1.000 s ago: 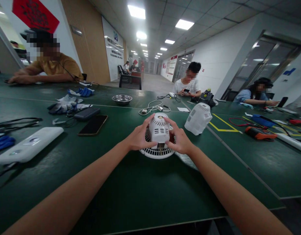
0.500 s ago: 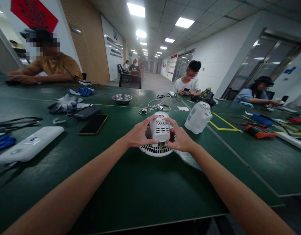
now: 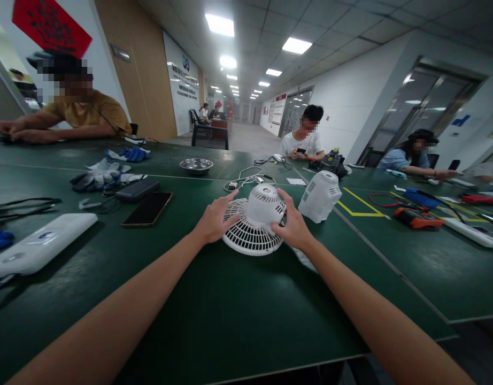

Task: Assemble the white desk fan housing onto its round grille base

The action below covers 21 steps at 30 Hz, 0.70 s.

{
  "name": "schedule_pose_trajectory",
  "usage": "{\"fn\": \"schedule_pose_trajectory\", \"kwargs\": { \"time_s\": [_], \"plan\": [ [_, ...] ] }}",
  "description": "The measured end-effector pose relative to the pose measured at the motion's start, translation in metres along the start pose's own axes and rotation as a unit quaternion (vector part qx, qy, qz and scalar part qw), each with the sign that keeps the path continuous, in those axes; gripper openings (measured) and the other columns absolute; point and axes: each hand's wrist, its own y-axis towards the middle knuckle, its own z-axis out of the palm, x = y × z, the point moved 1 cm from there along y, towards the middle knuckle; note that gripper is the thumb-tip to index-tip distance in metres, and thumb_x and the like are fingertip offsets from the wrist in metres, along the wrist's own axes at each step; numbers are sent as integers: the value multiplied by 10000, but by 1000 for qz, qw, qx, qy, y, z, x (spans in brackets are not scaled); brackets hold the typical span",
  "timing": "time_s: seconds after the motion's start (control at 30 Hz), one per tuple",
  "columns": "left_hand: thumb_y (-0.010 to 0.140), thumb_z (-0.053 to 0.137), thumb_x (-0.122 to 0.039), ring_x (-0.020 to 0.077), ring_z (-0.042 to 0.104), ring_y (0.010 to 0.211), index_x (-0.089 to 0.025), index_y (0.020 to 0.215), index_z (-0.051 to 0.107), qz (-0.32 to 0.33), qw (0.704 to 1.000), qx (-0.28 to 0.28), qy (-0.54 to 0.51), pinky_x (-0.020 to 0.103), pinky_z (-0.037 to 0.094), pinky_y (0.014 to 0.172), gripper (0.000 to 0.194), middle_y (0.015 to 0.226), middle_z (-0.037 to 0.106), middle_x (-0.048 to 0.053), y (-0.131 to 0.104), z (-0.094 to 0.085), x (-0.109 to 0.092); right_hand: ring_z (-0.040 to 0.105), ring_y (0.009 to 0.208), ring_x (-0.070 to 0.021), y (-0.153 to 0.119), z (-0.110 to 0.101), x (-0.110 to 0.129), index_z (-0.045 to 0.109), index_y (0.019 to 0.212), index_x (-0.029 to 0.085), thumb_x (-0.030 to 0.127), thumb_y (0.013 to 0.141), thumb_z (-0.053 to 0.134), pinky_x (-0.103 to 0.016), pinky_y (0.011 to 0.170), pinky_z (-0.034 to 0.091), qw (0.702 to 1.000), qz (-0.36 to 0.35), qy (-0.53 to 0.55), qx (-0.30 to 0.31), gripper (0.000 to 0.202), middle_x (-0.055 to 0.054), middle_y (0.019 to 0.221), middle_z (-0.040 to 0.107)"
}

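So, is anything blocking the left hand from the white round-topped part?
Nothing visible does: between the left hand and the white housing there's only a small open gap, over the slatted grille.

The right-hand grip (image 3: 292, 223) clasps a slotted white housing (image 3: 263, 207) atop a round grille (image 3: 252, 252) on the tabletop (image 3: 238, 315); the left-hand grip (image 3: 215, 218) spreads at the grille's edge.

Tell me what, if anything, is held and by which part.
The right hand holds the white housing by its slotted side; the left hand, spread open at the grille, shows no clear grip.
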Motion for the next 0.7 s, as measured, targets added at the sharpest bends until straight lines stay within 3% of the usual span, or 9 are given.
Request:
{"fn": "schedule_pose_trajectory", "kwargs": {
  "time_s": [0.07, 0.13, 0.2, 0.27, 0.7],
  "plan": [
    [936, 411, -572, 313, 538, 1266, -224, 1515, 352, -95, 995, 13, -29, 467, 420, 1017, 679, 1449, 516, 145, 2, -1, 19, 549, 1208, -357, -1, 0, -9, 185, 1540, 274, 283, 733, 699, -566, 1032, 426, 999, 25, 21, 8, 956, -141, 1447, 473],
    [932, 392, -591, 289, 612, 1162, -151, 1434, 470, -151, 986, 45, -53, 400, 466, 952, 672, 1319, 621, 158, 4, -2, 35, 542, 1226, -354, -2, 0, -16, 161, 1546, 273, 364, 740, 731, -565, 1037, 424, 998, 35, 42, 29, 991, -148, 1464, 455],
    [936, 384, -572, 272, 633, 1118, -164, 1274, 621, -142, 987, 64, -48, 363, 468, 938, 581, 1233, 681, 119, 6, -3, 45, 533, 1245, -355, -3, 0, -20, 159, 1544, 269, 419, 726, 761, -561, 1036, 428, 997, 37, 55, 46, 1027, -152, 1466, 454],
    [937, 385, -556, 264, 650, 1074, -172, 1184, 672, -135, 987, 68, -44, 347, 475, 911, 539, 1170, 714, 100, 8, -3, 48, 535, 1247, -355, -4, 0, -23, 171, 1540, 269, 446, 717, 778, -556, 1031, 436, 996, 32, 62, 49, 1038, -149, 1452, 473],
    [945, 371, -523, 242, 674, 1004, -176, 1198, 643, -171, 981, 88, -36, 307, 506, 792, 508, 1161, 716, 90, 8, -2, 41, 556, 1230, -352, -5, 1, -28, 214, 1525, 271, 479, 711, 789, -547, 1009, 466, 997, 26, 68, 37, 1018, -138, 1412, 521]
  ]
}}
